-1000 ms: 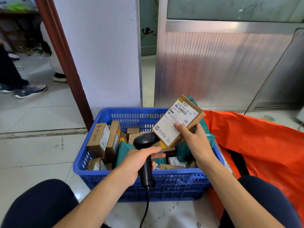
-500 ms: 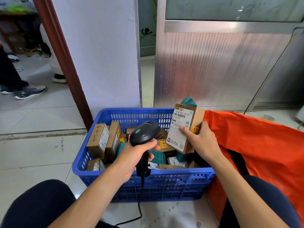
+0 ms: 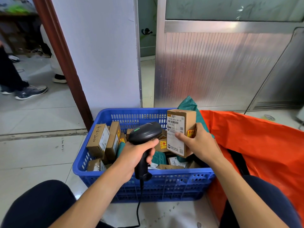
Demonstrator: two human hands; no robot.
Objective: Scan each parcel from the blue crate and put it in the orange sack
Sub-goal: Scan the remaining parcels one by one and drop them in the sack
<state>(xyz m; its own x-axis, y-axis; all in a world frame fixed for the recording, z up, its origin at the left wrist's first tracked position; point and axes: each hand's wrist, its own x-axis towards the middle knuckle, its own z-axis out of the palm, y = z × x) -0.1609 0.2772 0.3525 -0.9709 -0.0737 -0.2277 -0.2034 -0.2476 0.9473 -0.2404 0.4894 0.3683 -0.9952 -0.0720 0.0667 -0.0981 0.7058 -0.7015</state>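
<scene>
Over the blue crate [image 3: 115, 176], your right hand [image 3: 199, 146] pinches a cardboard parcel [image 3: 180, 129] at 1 o'clock, thumb across its white label, now upright rather than tilted back as a second ago. Your left hand [image 3: 131, 157] stays wrapped around the black scanner [image 3: 144, 134], whose head has risen to sit just beside the label. At 3 o'clock, the orange sack [image 3: 256, 145] runs off the frame edge. Your thumb hides part of the label; its small print is unreadable. Loose boxes [image 3: 105, 139] crowd the crate's 10 o'clock corner.
</scene>
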